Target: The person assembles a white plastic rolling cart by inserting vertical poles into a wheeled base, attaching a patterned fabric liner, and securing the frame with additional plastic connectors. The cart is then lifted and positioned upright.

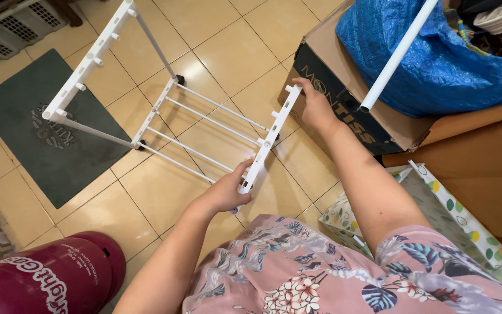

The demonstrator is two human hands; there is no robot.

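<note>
A dark-sided cardboard box is seen right of a white rack frame on the tiled floor; its near bar is gripped by the left hand and right hand, arms outstretched.

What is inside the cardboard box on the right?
The box holds a blue plastic bag, with a white tube lying across it. The bag's contents and the box's bottom are hidden.
</note>
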